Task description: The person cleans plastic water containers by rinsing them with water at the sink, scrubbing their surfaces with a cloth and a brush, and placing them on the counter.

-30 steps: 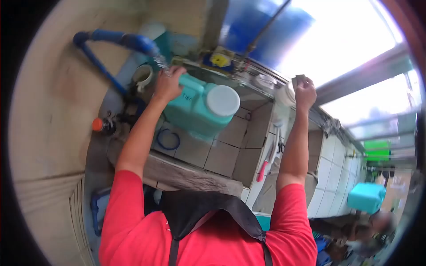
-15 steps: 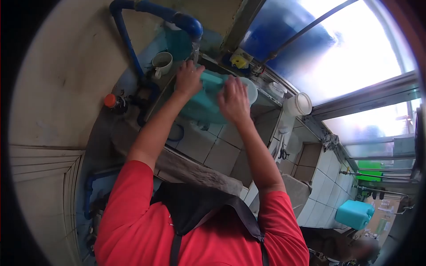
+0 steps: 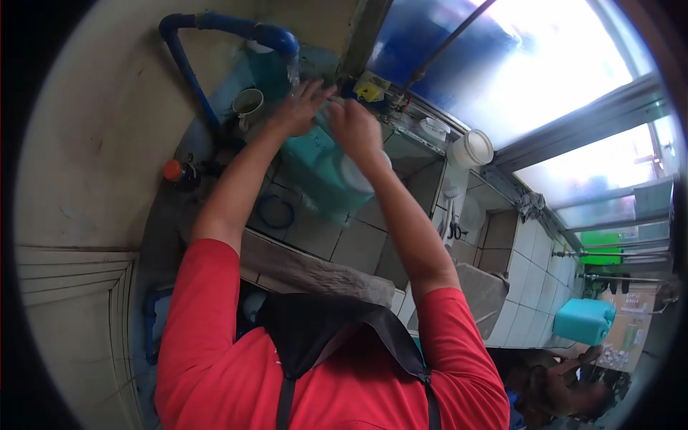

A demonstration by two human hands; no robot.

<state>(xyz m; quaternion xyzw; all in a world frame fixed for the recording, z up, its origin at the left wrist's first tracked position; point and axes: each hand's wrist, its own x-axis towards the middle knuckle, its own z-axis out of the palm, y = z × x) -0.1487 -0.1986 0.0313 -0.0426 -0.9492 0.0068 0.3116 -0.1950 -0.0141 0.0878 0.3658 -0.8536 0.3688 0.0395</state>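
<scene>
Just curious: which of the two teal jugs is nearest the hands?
The white-capped jug in the tiled basin, by the left hand and right hand; the other jug sits far right.

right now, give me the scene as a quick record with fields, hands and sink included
left hand: fingers spread, near the water
right hand: over the container, grip blurred
container: teal plastic jug with round white lid, in grey tiled basin
water: running from thick blue pipe
in basin: blue ring
beside basin: pale mug with handle, dark bottle with orange cap
far right: second teal plastic container
</scene>
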